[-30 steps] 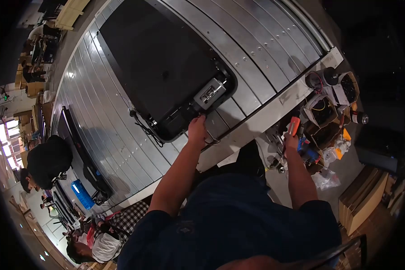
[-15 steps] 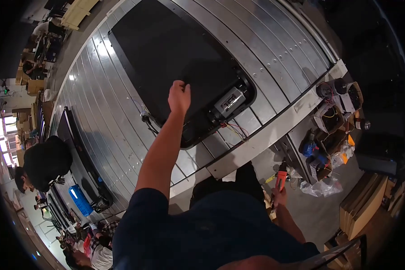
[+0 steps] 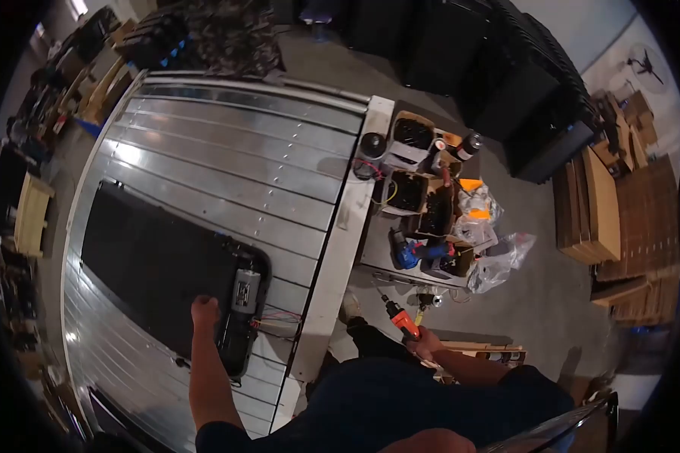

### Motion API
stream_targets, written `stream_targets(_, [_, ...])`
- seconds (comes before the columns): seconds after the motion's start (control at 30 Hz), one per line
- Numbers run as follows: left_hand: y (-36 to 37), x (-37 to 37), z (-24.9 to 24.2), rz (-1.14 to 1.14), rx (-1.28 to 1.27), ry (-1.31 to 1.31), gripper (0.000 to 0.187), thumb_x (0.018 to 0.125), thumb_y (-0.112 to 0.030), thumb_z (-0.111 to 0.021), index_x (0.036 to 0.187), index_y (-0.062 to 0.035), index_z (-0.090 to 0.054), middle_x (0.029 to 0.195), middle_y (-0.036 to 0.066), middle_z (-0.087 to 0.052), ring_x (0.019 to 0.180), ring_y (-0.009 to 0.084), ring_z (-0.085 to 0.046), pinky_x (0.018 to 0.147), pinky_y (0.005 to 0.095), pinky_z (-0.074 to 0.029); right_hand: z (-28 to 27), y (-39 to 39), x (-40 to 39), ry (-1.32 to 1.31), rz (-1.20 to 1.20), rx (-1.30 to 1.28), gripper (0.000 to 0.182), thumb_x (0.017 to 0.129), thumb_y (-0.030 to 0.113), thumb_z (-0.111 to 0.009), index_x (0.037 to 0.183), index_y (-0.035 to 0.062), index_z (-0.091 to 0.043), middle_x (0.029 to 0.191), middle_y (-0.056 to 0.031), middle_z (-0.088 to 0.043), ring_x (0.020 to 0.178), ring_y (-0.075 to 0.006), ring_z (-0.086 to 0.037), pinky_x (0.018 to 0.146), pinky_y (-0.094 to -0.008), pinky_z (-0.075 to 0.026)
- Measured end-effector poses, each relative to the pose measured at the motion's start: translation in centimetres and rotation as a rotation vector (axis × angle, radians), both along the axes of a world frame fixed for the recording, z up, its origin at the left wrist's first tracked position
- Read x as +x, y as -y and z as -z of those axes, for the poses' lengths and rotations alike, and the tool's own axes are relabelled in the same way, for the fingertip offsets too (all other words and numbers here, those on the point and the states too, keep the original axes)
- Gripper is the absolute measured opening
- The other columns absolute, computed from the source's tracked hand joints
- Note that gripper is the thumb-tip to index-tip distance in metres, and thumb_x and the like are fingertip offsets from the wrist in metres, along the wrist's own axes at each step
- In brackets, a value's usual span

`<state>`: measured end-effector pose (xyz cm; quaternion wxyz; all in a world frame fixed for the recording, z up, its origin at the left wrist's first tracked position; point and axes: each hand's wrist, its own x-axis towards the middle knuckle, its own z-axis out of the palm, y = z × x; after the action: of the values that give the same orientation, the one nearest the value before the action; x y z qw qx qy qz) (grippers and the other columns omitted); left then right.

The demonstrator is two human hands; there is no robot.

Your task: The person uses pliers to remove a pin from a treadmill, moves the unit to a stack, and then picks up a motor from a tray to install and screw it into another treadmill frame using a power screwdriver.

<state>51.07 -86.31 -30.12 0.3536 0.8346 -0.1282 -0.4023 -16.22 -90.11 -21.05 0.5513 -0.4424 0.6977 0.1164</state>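
Note:
A black treadmill base [image 3: 151, 264] lies flat on a slatted metal conveyor [image 3: 227, 158]. Its open end shows a silver motor [image 3: 245, 290] and loose red wires [image 3: 279, 320]. My left hand [image 3: 203, 310] rests on the black deck just left of the motor, fingers curled; whether it grips anything is unclear. My right hand [image 3: 425, 345] is low beside my body, off the conveyor, closed around an orange power screwdriver [image 3: 400, 320] whose bit points up and to the left.
A side bench [image 3: 378, 260] past the conveyor rail carries open cardboard boxes of parts [image 3: 409, 190], a blue tool [image 3: 405, 257] and plastic bags [image 3: 499, 260]. Flattened cardboard [image 3: 601, 204] is stacked at the right. Black units [image 3: 521, 75] stand behind.
The view has swung round, so the treadmill base now sits lower left. My left hand shifted from the middle of the deck to beside the motor. My right hand still holds the orange screwdriver.

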Motion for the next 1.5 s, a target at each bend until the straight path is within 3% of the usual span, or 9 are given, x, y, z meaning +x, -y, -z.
stream_targets(0.17, [3.5, -15.4, -3.4, 0.155, -0.177, -0.423, 0.013, 0.105, -0.015, -0.067, 0.112, -0.0045, -0.063, 0.082, 0.003, -0.06, 0.07, 0.0164, -0.06, 0.064, 0.0381, -0.053, 3.1, -0.1, -1.7, 0.172, -0.164, -0.107, 0.057, 0.086, 0.037, -0.077, 0.132, 0.0075, -0.06, 0.101, -0.0175, -0.074, 0.091, -0.0359, -0.073, 0.084, -0.0469, -0.057])
stream_targets(0.27, [5.1, -24.1, -2.6, -0.191, -0.267, -0.594, 0.012, 0.108, -0.016, -0.064, 0.114, -0.0059, -0.064, 0.087, 0.003, -0.06, 0.077, 0.016, -0.06, 0.072, 0.0346, -0.055, 4.1, -0.5, -1.1, 0.271, -0.212, -0.199, 0.051, 0.087, 0.036, -0.075, 0.128, 0.0096, -0.059, 0.102, -0.0203, -0.074, 0.099, -0.0412, -0.072, 0.086, -0.0493, -0.056])
stream_targets(0.3, [4.6, -27.5, -2.6, 0.193, -0.423, -0.521, 0.01, 0.108, -0.016, -0.063, 0.113, -0.0077, -0.063, 0.091, 0.002, -0.062, 0.082, 0.0163, -0.062, 0.077, 0.0341, -0.055, 3.5, -1.0, -1.3, 0.297, -0.236, -0.128, 0.05, 0.087, 0.035, -0.075, 0.127, 0.0098, -0.059, 0.103, -0.0209, -0.074, 0.102, -0.0428, -0.071, 0.087, -0.0495, -0.055])
stream_targets(0.4, [5.3, -27.0, 4.6, 0.173, -0.28, -0.76, 0.029, 0.103, -0.029, -0.071, 0.123, -0.0099, -0.061, 0.115, 0.007, -0.065, 0.103, 0.0238, -0.066, 0.089, 0.0378, -0.058, 6.0, -5.1, -0.8, 0.356, -0.19, -0.314, 0.05, 0.088, 0.036, -0.073, 0.129, 0.0117, -0.057, 0.107, -0.0205, -0.074, 0.105, -0.0439, -0.07, 0.089, -0.052, -0.054])
stream_targets(0.57, [3.9, -28.3, 6.3, 0.065, -0.078, -1.073, 0.027, 0.104, -0.032, -0.071, 0.124, -0.014, -0.065, 0.127, 0.005, -0.07, 0.123, 0.0281, -0.063, 0.106, 0.0464, -0.052, 3.6, -7.9, 0.6, 0.307, -0.216, -0.166, 0.055, 0.09, 0.039, -0.072, 0.136, 0.0144, -0.053, 0.112, -0.0216, -0.074, 0.109, -0.0457, -0.069, 0.092, -0.0551, -0.053])
stream_targets(1.17, [-2.7, -28.8, -1.4, -0.402, -0.382, -1.007, 0.021, 0.114, -0.026, -0.052, 0.116, -0.0061, -0.057, 0.125, 0.016, -0.071, 0.12, 0.0335, -0.069, 0.105, 0.0495, -0.055, 4.3, -5.7, 6.1, 0.251, -0.408, -0.134, 0.062, 0.087, 0.038, -0.083, 0.138, 0.0153, -0.059, 0.116, -0.023, -0.075, 0.112, -0.0442, -0.071, 0.095, -0.048, -0.057])
stream_targets(1.27, [-3.6, -28.0, -0.8, -0.386, -0.4, -0.978, 0.021, 0.113, -0.027, -0.054, 0.118, -0.006, -0.058, 0.128, 0.017, -0.07, 0.121, 0.0331, -0.069, 0.106, 0.0484, -0.056, 3.7, -3.7, 7.0, 0.28, -0.475, -0.094, 0.062, 0.09, 0.039, -0.081, 0.141, 0.0146, -0.057, 0.12, -0.0202, -0.074, 0.112, -0.038, -0.072, 0.098, -0.0469, -0.056])
stream_targets(1.37, [-3.3, -27.3, -0.2, -0.361, -0.356, -0.956, 0.024, 0.113, -0.029, -0.054, 0.121, -0.0056, -0.058, 0.132, 0.017, -0.069, 0.127, 0.0331, -0.066, 0.111, 0.0493, -0.052, 6.1, -0.7, 6.0, 0.623, -0.31, 0.383, 0.065, 0.09, 0.041, -0.083, 0.142, 0.0109, -0.058, 0.124, -0.0149, -0.071, 0.116, -0.0274, -0.069, 0.1, -0.0412, -0.053])
stream_targets(1.5, [1.4, -26.3, 0.5, -0.407, -0.531, -0.866, 0.029, 0.114, -0.032, -0.053, 0.124, -0.0051, -0.058, 0.136, 0.016, -0.067, 0.129, 0.0308, -0.065, 0.114, 0.0478, -0.05, 6.2, 4.1, 10.2, 0.417, -0.45, 0.268, 0.07, 0.088, 0.044, -0.085, 0.141, 0.007, -0.058, 0.124, -0.0133, -0.071, 0.114, -0.0242, -0.067, 0.099, -0.0396, -0.052])
